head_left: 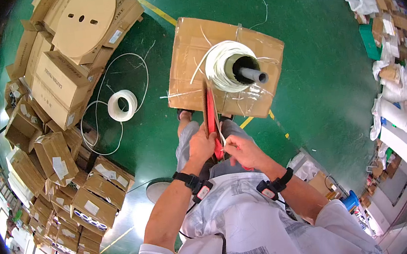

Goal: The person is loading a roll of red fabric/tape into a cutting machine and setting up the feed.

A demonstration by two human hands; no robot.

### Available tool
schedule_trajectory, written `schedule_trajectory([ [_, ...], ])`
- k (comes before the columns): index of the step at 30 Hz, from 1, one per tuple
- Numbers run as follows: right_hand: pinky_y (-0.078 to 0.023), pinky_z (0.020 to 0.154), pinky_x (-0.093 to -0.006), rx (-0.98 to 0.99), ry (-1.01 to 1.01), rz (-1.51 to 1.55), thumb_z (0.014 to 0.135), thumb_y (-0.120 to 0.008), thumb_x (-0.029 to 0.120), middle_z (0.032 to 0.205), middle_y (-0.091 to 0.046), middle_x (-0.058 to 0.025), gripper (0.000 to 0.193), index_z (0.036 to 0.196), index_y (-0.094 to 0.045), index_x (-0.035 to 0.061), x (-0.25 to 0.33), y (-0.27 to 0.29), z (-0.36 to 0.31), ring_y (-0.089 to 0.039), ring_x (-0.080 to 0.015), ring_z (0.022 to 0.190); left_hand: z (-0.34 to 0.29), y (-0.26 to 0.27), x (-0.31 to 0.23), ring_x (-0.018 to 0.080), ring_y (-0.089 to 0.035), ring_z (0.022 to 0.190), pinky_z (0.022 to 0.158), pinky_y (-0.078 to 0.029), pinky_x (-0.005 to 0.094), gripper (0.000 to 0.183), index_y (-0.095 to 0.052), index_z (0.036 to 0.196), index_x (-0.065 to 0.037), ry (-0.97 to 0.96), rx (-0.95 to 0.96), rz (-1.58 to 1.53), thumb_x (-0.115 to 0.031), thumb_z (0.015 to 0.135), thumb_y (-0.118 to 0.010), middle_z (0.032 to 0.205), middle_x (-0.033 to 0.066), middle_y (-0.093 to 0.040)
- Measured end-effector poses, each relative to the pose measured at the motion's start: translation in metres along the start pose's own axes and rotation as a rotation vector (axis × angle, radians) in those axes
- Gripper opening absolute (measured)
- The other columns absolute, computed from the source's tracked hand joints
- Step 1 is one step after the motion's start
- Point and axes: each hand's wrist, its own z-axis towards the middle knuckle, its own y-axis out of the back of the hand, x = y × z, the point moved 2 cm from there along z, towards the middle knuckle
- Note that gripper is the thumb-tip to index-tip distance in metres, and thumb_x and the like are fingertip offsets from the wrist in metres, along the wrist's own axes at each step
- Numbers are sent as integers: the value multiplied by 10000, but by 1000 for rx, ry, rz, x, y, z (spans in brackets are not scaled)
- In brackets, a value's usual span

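Left hand (202, 145) grips the red-and-brown reel (211, 112); right hand (246, 151) pinches white cable (220, 132). Apparently the cable is being secured; next likely calls for steadying the reel.

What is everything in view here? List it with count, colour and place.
flat edge-on piece: 1, red and brown, in the left grip
large cardboard box: 1, brown, floor ahead
upper cable coil: 1, white, on that box
pipe: 1, grey, inside that coil
floor cable coil: 1, white, left of the box
cardboard disc: 1, tan, upper left on cartons
cartons: many, brown, left
bags: several, white, far right
spool: 1, blue, lower right
floor: green, yellow-lined
wrist devices: 2, black straps, one per wrist
left hand: 1, on the flat piece
right hand: 1, beside it
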Motion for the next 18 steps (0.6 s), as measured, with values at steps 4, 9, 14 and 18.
schedule_trajectory([
  [4,-386,469,-216,41,-110,182,947,-535,172,773,-612,-23,132,955,-511,42,-6,7,-4,-555,-90,546,-1,2,-13,445,-622,869,790,-483,506,481,-468,1298,-108,47,14,5,-241,848,-571,905,267,-647],
  [9,-363,451,-238,12,-73,296,906,-568,126,762,-592,-48,137,986,-508,33,-4,-2,-6,-505,-95,524,2,11,-36,456,-578,996,862,-463,486,373,-535,1174,-12,163,65,-76,-198,854,-580,1054,310,-603],
  [14,-362,462,-230,-57,-105,360,877,-596,108,788,-608,-53,213,1055,-528,12,2,-7,-9,-491,-77,554,12,23,-30,457,-449,1190,1004,-394,450,443,-531,1214,5,23,-44,-28,-117,797,-619,1322,309,-438],
  [18,-372,499,-243,-130,-172,158,881,-603,172,734,-595,-21,189,990,-593,18,2,-1,-6,-487,-72,586,21,18,-18,437,-511,1100,933,-426,460,442,-513,1235,-32,-59,-81,48,-165,822,-599,1189,275,-526],
])
